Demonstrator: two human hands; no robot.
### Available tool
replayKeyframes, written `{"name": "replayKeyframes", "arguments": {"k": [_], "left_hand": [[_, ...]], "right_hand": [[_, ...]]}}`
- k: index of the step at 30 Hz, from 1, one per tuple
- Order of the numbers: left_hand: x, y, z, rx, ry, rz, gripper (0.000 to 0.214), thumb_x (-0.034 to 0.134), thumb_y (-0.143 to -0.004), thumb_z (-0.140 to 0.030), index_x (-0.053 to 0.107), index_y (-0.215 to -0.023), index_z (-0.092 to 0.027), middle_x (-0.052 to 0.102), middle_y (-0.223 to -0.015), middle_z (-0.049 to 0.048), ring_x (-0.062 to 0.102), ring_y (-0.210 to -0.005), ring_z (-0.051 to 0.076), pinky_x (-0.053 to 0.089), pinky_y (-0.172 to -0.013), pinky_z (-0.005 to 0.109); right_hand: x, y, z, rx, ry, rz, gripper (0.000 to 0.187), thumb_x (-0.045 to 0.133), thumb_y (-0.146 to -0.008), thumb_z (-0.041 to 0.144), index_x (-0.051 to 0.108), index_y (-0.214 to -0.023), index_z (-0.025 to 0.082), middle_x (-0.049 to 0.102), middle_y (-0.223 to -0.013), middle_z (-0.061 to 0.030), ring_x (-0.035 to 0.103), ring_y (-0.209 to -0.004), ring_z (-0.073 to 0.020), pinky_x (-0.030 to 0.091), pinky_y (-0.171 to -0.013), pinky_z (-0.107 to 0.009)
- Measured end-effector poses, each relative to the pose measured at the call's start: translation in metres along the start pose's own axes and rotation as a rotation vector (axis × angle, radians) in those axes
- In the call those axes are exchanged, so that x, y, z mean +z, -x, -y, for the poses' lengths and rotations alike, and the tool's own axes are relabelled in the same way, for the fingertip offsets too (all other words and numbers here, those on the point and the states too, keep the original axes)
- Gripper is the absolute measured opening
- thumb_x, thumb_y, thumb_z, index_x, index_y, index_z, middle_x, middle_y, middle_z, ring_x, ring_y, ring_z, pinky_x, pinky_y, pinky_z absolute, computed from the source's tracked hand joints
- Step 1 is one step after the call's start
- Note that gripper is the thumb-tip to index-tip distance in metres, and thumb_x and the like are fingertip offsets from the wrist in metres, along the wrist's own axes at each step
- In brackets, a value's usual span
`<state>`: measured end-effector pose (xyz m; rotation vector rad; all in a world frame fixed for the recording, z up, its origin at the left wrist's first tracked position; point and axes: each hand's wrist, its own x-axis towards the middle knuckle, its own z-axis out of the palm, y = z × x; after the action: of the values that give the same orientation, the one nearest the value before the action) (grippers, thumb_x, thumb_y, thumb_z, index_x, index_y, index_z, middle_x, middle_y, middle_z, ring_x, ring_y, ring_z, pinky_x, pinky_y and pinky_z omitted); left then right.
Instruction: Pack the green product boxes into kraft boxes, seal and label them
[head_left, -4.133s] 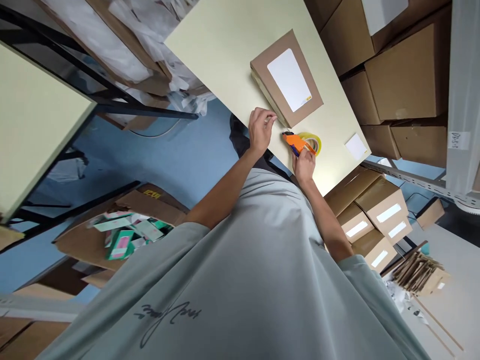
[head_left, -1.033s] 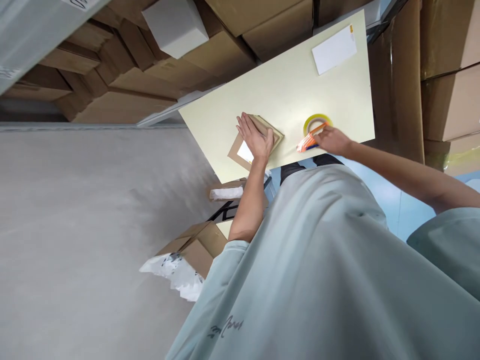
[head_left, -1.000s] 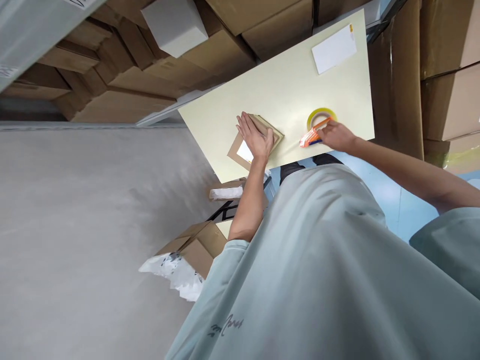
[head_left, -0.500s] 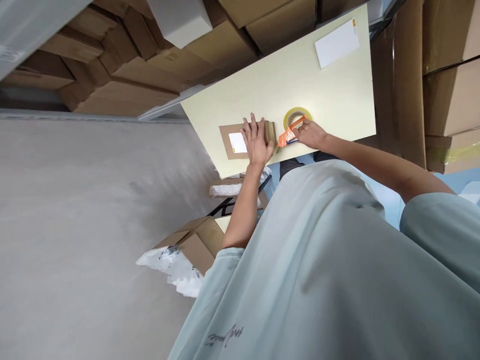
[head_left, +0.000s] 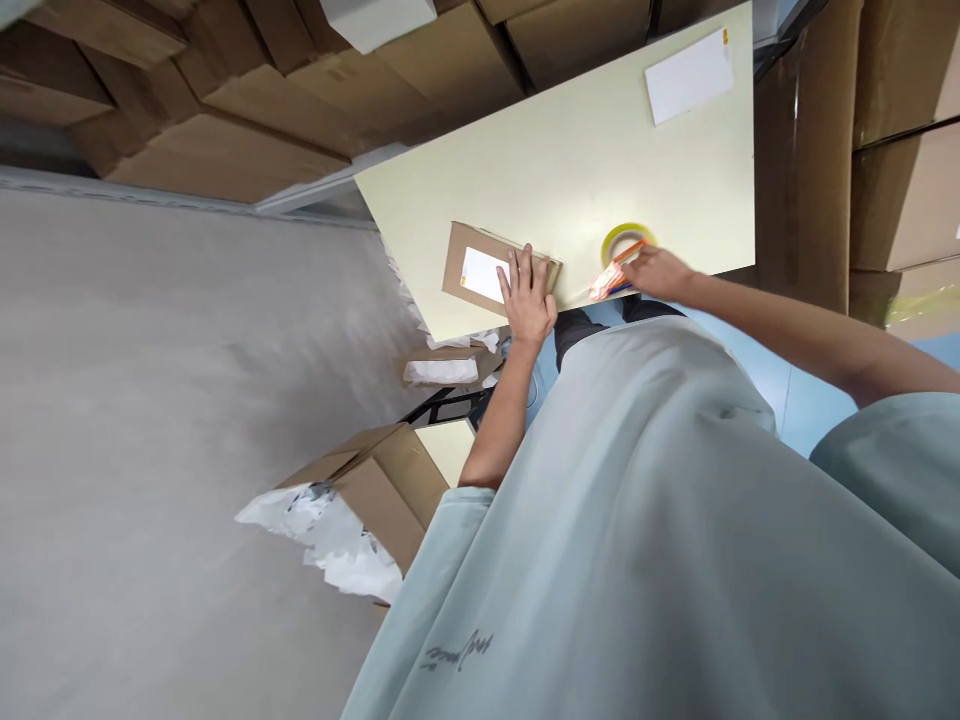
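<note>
A flat brown cardboard parcel (head_left: 471,270) with a white label lies on the pale yellow table (head_left: 570,160). My left hand (head_left: 529,298) rests flat on the parcel's near end, fingers stretched out. To the right, my right hand (head_left: 656,276) is closed round the handle of an orange tape dispenser (head_left: 611,280) that carries a yellowish tape roll (head_left: 622,238). The dispenser sits on the table a short way from the parcel, apart from it.
A white paper slip (head_left: 688,62) lies at the table's far corner. Stacked cardboard boxes (head_left: 315,90) surround the table at back and right. An open carton with white wrapping (head_left: 360,500) stands on the grey floor at the left.
My right hand has drawn the tape dispenser away from the parcel to the right. The parcel has turned slightly, and my left hand has slid toward its near end.
</note>
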<state>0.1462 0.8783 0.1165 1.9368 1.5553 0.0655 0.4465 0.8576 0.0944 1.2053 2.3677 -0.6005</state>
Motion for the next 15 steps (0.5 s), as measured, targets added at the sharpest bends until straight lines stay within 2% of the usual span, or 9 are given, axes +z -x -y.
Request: {"name": "replayKeyframes", "arguments": {"k": [2, 3, 6, 9, 11, 13, 15], "left_hand": [[-0.001, 0.001, -0.003, -0.004, 0.016, -0.010, 0.069, 0.065, -0.095, -0.027, 0.060, -0.164, -0.025, 0.031, -0.189, 0.0062, 0.003, -0.180, 0.028, -0.005, -0.146, 0.059], [0.000, 0.001, -0.004, -0.002, 0.016, -0.019, 0.068, 0.066, -0.096, -0.028, 0.060, -0.164, -0.025, 0.031, -0.189, 0.0068, 0.003, -0.180, 0.028, -0.005, -0.146, 0.059], [0.005, 0.002, -0.005, 0.025, 0.001, -0.044, 0.067, 0.071, -0.096, -0.032, 0.061, -0.162, -0.023, 0.032, -0.188, 0.0104, 0.004, -0.180, 0.031, -0.005, -0.145, 0.063], [0.012, 0.000, -0.003, 0.064, -0.013, -0.059, 0.061, 0.076, -0.097, -0.029, 0.063, -0.156, -0.021, 0.036, -0.186, 0.0145, 0.007, -0.180, 0.033, -0.005, -0.145, 0.063], [0.015, -0.002, -0.002, 0.073, -0.019, -0.073, 0.050, 0.068, -0.102, -0.020, 0.064, -0.152, -0.019, 0.040, -0.184, 0.0154, 0.010, -0.180, 0.031, -0.004, -0.146, 0.061], [0.016, -0.003, -0.003, 0.080, -0.019, -0.090, 0.044, 0.059, -0.105, -0.011, 0.066, -0.148, -0.018, 0.045, -0.182, 0.0154, 0.014, -0.180, 0.030, -0.002, -0.147, 0.061], [0.016, -0.004, -0.005, 0.092, -0.009, -0.108, 0.045, 0.055, -0.103, -0.004, 0.068, -0.143, -0.018, 0.049, -0.179, 0.0162, 0.019, -0.179, 0.030, 0.003, -0.147, 0.063]], "right_hand": [[-0.003, 0.011, -0.031, 0.082, 0.030, 0.011, 0.049, 0.034, -0.111, 0.012, 0.064, -0.144, -0.007, 0.084, -0.114, -0.0276, 0.081, -0.105, -0.0289, 0.051, -0.106, -0.045], [-0.006, 0.012, -0.044, 0.118, 0.044, 0.001, 0.054, 0.025, -0.113, 0.013, 0.065, -0.140, -0.011, 0.083, -0.113, -0.0301, 0.081, -0.106, -0.0279, 0.049, -0.107, -0.045], [-0.021, 0.001, -0.060, 0.182, 0.039, -0.098, 0.064, 0.014, -0.117, 0.019, 0.068, -0.129, -0.014, 0.081, -0.111, -0.0310, 0.082, -0.107, -0.0259, 0.045, -0.110, -0.044], [-0.042, -0.026, -0.049, 0.200, -0.044, -0.187, 0.064, 0.025, -0.122, 0.035, 0.065, -0.134, -0.013, 0.081, -0.110, -0.0340, 0.082, -0.107, -0.0294, 0.046, -0.111, -0.046], [-0.059, -0.042, -0.036, 0.210, -0.100, -0.188, 0.071, 0.026, -0.122, 0.043, 0.061, -0.140, -0.017, 0.080, -0.113, -0.0382, 0.081, -0.108, -0.0294, 0.045, -0.113, -0.047], [-0.076, -0.051, -0.023, 0.219, -0.121, -0.168, 0.071, 0.034, -0.121, 0.044, 0.058, -0.145, -0.018, 0.079, -0.117, -0.0408, 0.079, -0.111, -0.0310, 0.043, -0.115, -0.049], [-0.093, -0.054, -0.011, 0.222, -0.110, -0.154, 0.063, 0.048, -0.115, 0.041, 0.061, -0.145, -0.014, 0.079, -0.123, -0.0394, 0.078, -0.114, -0.0350, 0.044, -0.115, -0.052]]}}
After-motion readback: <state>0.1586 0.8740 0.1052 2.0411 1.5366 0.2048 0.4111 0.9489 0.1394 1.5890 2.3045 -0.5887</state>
